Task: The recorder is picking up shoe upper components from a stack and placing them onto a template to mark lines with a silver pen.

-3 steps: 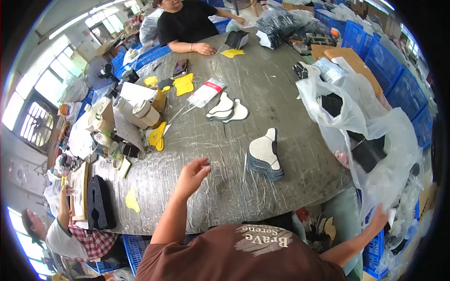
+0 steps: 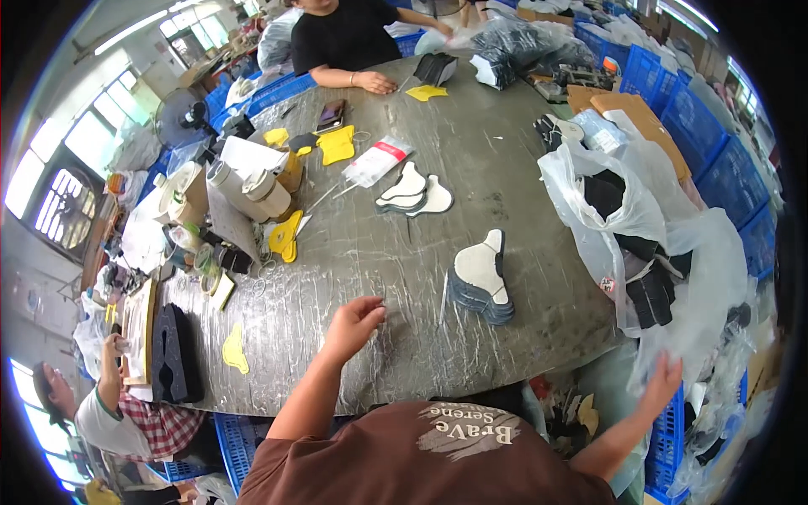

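Head: grey table [image 2: 526,189] among blue crates [image 2: 692,119]

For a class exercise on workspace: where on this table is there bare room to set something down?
Bare: between the left hand and the lone yellow piece; between the nearer stack and plastic bag. Crowded: left side, around the cups; upper right, around the cardboard.

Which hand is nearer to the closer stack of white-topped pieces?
Left. The left hand is left of the stack, over the table; the right hand is farther, to its right, past the table's edge.
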Tool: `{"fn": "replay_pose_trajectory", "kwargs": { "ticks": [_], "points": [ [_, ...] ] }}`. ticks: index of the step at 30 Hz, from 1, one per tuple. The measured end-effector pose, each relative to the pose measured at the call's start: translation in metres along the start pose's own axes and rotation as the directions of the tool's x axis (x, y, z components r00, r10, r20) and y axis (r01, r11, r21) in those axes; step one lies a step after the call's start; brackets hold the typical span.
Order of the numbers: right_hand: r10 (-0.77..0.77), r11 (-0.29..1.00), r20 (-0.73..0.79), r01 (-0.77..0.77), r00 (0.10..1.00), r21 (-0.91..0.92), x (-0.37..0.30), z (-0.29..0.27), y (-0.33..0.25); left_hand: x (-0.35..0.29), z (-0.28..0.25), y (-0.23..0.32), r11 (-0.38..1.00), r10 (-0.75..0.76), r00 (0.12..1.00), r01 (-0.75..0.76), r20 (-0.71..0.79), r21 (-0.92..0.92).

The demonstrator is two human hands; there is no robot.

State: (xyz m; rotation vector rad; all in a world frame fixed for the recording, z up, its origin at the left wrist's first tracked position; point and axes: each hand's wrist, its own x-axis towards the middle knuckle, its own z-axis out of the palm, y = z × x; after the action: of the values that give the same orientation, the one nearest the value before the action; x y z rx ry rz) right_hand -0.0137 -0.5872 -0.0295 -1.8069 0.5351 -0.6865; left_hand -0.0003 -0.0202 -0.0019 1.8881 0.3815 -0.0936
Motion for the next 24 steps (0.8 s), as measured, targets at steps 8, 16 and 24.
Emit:
{"fn": "replay_pose_trajectory", "kwargs": {
  "ticks": [8,16,24],
  "points": [
    [-0.526,0.436,0.634,0.82,0.567,-0.371,0.074,0.276,-0.082,-0.023,0.036,0.018,0.922,0.341,0.931,-0.358,0.129,0.147],
    [-0.414,0.429,0.586,0.717,0.697,-0.549,0.121,0.334,-0.076,-0.02,0.065,0.019,0.943,0.28,0.952,-0.297,0.123,0.148],
    [-0.435,0.874,0.762,0.427,0.479,0.231,-0.08,0.217,-0.108,0.035,0.102,0.043,0.949,0.294,0.932,-0.258,0.212,-0.178]
  ]
}}
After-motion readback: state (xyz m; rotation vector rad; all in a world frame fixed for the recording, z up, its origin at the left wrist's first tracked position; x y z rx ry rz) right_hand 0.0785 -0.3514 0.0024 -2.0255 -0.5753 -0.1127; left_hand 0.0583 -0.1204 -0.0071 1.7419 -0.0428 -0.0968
